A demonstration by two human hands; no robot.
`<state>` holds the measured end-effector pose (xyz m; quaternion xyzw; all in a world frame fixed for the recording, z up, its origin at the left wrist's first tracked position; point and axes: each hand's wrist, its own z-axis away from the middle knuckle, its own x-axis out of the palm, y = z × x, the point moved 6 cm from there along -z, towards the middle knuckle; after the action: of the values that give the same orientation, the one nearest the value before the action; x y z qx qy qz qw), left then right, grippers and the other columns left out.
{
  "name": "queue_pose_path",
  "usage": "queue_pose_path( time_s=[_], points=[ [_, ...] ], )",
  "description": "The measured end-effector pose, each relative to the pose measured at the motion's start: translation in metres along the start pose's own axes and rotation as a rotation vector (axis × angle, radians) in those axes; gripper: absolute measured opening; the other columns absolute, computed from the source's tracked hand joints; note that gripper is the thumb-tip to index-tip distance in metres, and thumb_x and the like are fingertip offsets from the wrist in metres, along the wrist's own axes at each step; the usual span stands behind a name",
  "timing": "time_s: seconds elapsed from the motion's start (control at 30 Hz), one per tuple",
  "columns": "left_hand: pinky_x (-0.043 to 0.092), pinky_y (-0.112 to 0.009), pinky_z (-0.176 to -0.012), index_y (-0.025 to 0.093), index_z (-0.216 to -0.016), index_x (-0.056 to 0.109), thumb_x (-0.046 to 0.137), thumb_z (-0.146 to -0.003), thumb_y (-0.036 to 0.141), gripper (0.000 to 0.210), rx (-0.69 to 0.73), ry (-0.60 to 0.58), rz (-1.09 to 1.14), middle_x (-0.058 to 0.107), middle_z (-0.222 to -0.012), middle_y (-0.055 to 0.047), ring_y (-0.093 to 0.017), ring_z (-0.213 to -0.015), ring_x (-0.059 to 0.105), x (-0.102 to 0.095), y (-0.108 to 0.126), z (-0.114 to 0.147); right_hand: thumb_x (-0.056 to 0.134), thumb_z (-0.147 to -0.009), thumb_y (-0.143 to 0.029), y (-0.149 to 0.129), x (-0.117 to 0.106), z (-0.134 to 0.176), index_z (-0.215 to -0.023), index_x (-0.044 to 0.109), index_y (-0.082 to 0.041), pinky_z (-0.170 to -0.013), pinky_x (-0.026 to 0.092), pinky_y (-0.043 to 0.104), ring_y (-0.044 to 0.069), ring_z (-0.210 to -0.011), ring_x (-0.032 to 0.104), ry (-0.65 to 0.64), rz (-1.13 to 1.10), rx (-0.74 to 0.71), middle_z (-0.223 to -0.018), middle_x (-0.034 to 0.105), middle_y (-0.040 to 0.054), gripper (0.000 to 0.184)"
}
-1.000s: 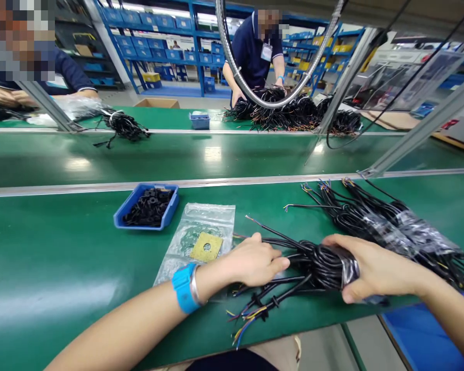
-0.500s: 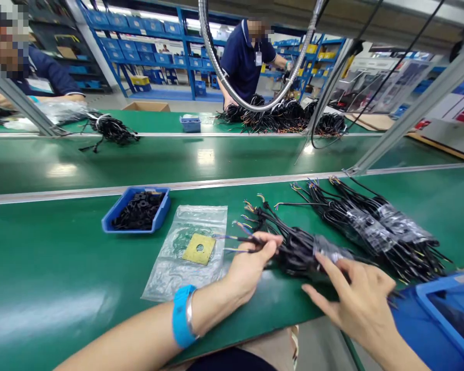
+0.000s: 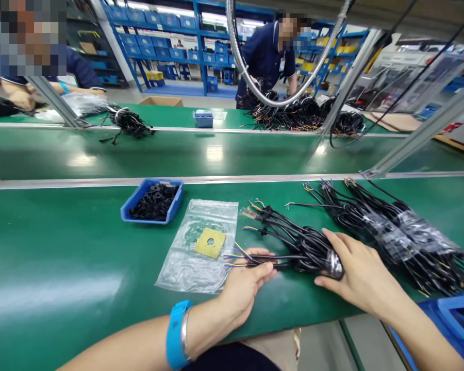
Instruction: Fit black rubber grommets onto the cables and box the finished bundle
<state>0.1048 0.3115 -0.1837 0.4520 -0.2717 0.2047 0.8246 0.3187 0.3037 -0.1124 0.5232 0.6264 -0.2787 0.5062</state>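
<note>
A bundle of black cables, wrapped partway along in clear plastic film, lies on the green bench in front of me. Its stripped ends show thin coloured wires, and small black pieces sit on some of the cables. My left hand pinches a few cables near their wire ends, thumb on top and fingers beneath. Across the wrapped part, my right hand grips the bundle with thumb and fingers on either side. Just left of the wire ends is a clear plastic bag with a yellow square card with a round hole.
A blue tray of small black parts stands to the left. More wrapped cable bundles lie at right, above a blue bin. Metal posts and a hanging metal hose frame the far bench, where two people work.
My right hand has closed around the wrapped part of the bundle. My left hand has moved lower on the cables, and its fingers lie beneath them. The view has shifted slightly.
</note>
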Motion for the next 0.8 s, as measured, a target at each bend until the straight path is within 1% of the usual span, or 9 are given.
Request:
queue_pose_path(
  time_s=[0.07, 0.1, 0.13, 0.2, 0.27, 0.43, 0.6, 0.7, 0.8],
  points=[
    [0.052, -0.033, -0.082, 0.015, -0.089, 0.060, 0.081, -0.059, 0.018, 0.037, 0.004, 0.041, 0.000, 0.067, -0.079, -0.002, -0.015, -0.076, 0.063, -0.003, -0.002, 0.000, 0.050, -0.077, -0.070, -0.014, -0.014, -0.008, -0.131, 0.042, -0.012, -0.083, 0.041, 0.052, 0.040, -0.111, 0.048, 0.097, -0.017, -0.023, -0.123, 0.051, 0.0217, 0.080],
    [0.052, -0.033, -0.080, 0.015, -0.091, 0.060, 0.081, -0.059, 0.020, 0.038, 0.012, 0.046, -0.013, 0.067, -0.078, -0.001, -0.014, -0.075, 0.063, -0.005, -0.003, -0.001, 0.052, -0.080, -0.066, -0.026, -0.021, -0.011, -0.127, 0.046, -0.013, -0.085, 0.039, 0.052, 0.040, -0.112, 0.048, 0.156, -0.048, -0.062, -0.122, 0.053, 0.0206, 0.071],
    [0.051, -0.033, -0.080, 0.015, -0.092, 0.061, 0.082, -0.059, 0.021, 0.039, 0.025, 0.038, -0.032, 0.067, -0.078, -0.002, -0.014, -0.075, 0.062, -0.006, -0.003, -0.001, 0.055, -0.084, -0.055, -0.040, -0.027, -0.015, -0.123, 0.049, -0.014, -0.087, 0.039, 0.049, 0.036, -0.109, 0.050, 0.208, -0.103, -0.115, -0.117, 0.056, 0.0179, 0.057],
    [0.050, -0.031, -0.079, 0.015, -0.094, 0.061, 0.082, -0.060, 0.022, 0.041, 0.060, 0.004, -0.069, 0.068, -0.083, -0.004, -0.015, -0.079, 0.062, -0.007, -0.001, -0.002, 0.054, -0.089, -0.031, -0.070, -0.030, -0.020, -0.113, 0.054, -0.015, -0.083, 0.040, 0.041, 0.027, -0.096, 0.054, 0.224, -0.221, -0.246, -0.102, 0.062, 0.0119, 0.029],
    [0.049, -0.030, -0.080, 0.015, -0.099, 0.062, 0.081, -0.060, 0.022, 0.045, 0.078, -0.024, -0.084, 0.070, -0.089, -0.005, -0.017, -0.085, 0.062, -0.009, 0.001, -0.003, 0.049, -0.090, -0.020, -0.089, -0.025, -0.026, -0.103, 0.058, -0.015, -0.076, 0.038, 0.037, 0.024, -0.088, 0.054, 0.225, -0.243, -0.277, -0.095, 0.063, 0.0098, 0.016],
    [0.048, -0.031, -0.080, 0.012, -0.103, 0.061, 0.078, -0.066, 0.026, 0.043, -0.002, -0.054, -0.136, 0.069, -0.095, -0.009, -0.019, -0.089, 0.063, -0.015, 0.000, -0.004, 0.047, -0.093, -0.021, -0.094, -0.006, -0.035, -0.107, 0.057, -0.013, -0.071, 0.032, 0.037, 0.021, -0.078, 0.054, 0.206, -0.223, -0.203, -0.088, 0.064, 0.0080, 0.019],
    [0.047, -0.028, -0.079, 0.012, -0.105, 0.061, 0.070, -0.070, 0.020, 0.037, -0.049, -0.085, -0.222, 0.068, -0.103, -0.011, -0.018, -0.091, 0.063, -0.013, 0.003, -0.003, 0.055, -0.091, -0.028, -0.086, -0.006, -0.038, -0.091, 0.058, -0.018, -0.069, 0.030, 0.036, 0.020, -0.073, 0.050, 0.234, -0.305, -0.136, -0.077, 0.060, 0.0033, 0.011],
    [0.046, -0.028, -0.080, 0.012, -0.104, 0.062, 0.068, -0.068, 0.016, 0.037, -0.065, -0.154, -0.292, 0.066, -0.108, -0.012, -0.019, -0.096, 0.062, -0.011, 0.007, 0.002, 0.061, -0.088, -0.037, -0.086, -0.011, -0.040, -0.085, 0.054, -0.018, -0.068, 0.030, 0.035, 0.019, -0.072, 0.049, 0.271, -0.372, -0.119, -0.074, 0.058, 0.0029, 0.021],
    [0.046, -0.029, -0.079, 0.014, -0.103, 0.062, 0.069, -0.066, 0.017, 0.038, -0.112, -0.214, -0.372, 0.065, -0.111, -0.012, -0.019, -0.092, 0.063, -0.016, 0.014, 0.014, 0.062, -0.086, -0.043, -0.088, -0.011, -0.047, -0.085, 0.051, -0.017, -0.066, 0.032, 0.033, 0.018, -0.070, 0.046, 0.254, -0.468, -0.118, -0.073, 0.055, 0.0027, 0.028]
  ],
)
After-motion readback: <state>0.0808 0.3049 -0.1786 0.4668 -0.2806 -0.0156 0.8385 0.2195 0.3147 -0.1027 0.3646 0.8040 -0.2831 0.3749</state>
